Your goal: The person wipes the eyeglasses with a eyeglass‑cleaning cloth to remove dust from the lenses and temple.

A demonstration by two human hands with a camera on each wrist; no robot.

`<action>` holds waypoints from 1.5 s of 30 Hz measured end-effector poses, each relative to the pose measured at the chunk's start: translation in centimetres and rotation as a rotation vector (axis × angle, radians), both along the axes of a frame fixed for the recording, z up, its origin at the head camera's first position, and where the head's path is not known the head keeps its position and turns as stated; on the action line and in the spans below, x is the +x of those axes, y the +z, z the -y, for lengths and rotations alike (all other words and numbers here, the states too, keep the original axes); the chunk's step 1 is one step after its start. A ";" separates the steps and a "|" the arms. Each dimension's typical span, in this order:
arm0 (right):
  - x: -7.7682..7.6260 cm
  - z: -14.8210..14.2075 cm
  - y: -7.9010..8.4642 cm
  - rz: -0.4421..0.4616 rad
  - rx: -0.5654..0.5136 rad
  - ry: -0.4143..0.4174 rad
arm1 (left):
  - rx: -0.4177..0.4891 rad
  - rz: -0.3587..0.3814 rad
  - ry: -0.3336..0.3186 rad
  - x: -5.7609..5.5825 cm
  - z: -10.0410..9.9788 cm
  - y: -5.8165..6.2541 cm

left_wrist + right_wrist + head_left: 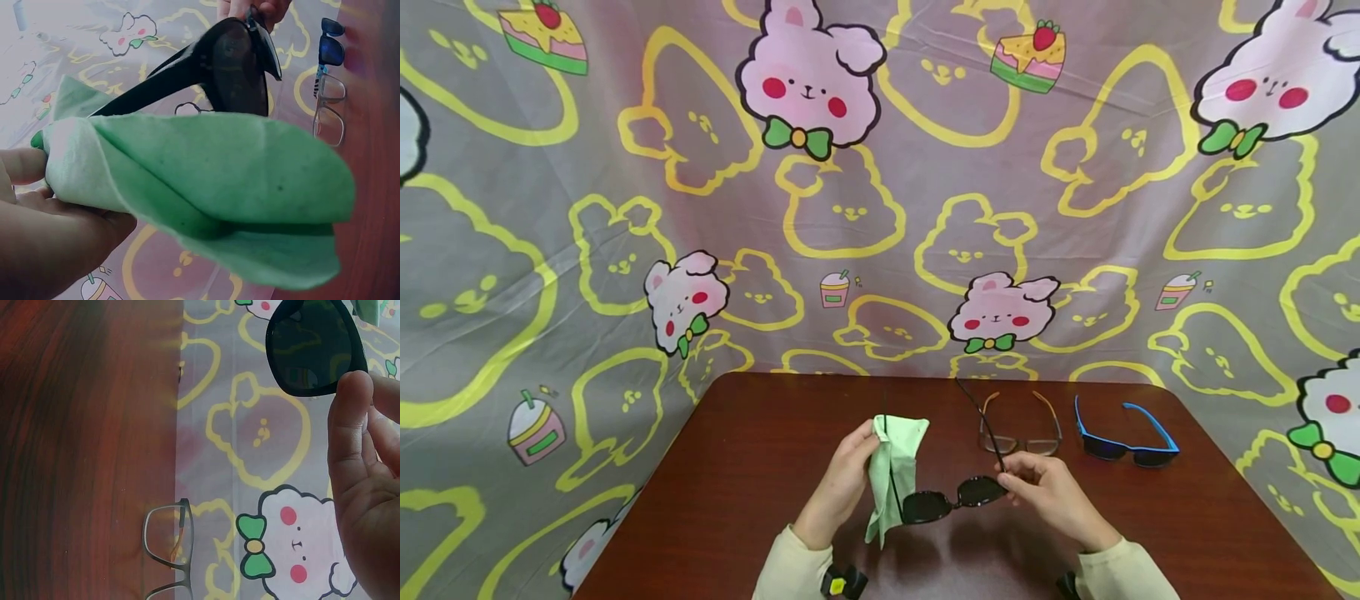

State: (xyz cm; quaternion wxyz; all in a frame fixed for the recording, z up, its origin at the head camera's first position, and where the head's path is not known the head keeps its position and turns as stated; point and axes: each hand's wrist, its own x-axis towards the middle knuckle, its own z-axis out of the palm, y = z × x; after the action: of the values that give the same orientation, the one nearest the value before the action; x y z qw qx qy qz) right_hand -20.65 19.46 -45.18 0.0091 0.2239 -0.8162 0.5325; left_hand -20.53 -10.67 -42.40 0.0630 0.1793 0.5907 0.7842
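Note:
Black sunglasses (927, 507) with dark lenses are held up over the near part of the table, temples spread and pointing away. My right hand (1051, 492) pinches them at the right hinge corner; in the right wrist view the thumb presses by the edge of a dark lens (312, 350). With my left hand (844, 477) I grip a light green cloth (896, 471), folded around the left temple. In the left wrist view the cloth (219, 169) hangs wide past the fingers, and the temple (156, 90) runs into its folds.
Clear-lensed glasses (1022, 445) with orange-brown temples lie behind my right hand on the dark red-brown table (737, 467). Blue-framed sunglasses (1126, 448) lie farther right, temples open. A cartoon-print curtain (865, 217) hangs behind the table and along its sides.

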 end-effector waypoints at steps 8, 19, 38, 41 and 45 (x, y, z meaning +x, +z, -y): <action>-0.1 -0.1 -0.4 -0.017 -0.002 0.033 | 0.014 0.004 -0.005 0.0 0.1 0.2; -0.4 -0.3 -0.9 -0.084 -0.008 0.082 | 0.046 0.012 -0.037 -0.2 0.4 0.1; -0.4 -0.4 -0.9 -0.121 -0.018 0.122 | 0.236 0.091 -0.075 -0.3 0.3 0.0; -0.4 -0.4 -0.9 -0.116 -0.017 0.125 | 0.253 0.095 -0.058 -0.4 0.2 0.1; -0.4 -0.4 -1.0 -0.114 -0.014 0.132 | 0.261 0.089 -0.060 -0.4 0.2 0.1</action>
State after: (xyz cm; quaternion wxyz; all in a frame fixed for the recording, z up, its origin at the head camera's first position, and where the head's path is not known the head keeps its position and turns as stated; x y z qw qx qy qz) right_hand -21.08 19.87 -46.19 0.0219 0.3071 -0.7941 0.5241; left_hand -20.97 -10.87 -42.32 0.0888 0.1685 0.4748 0.8592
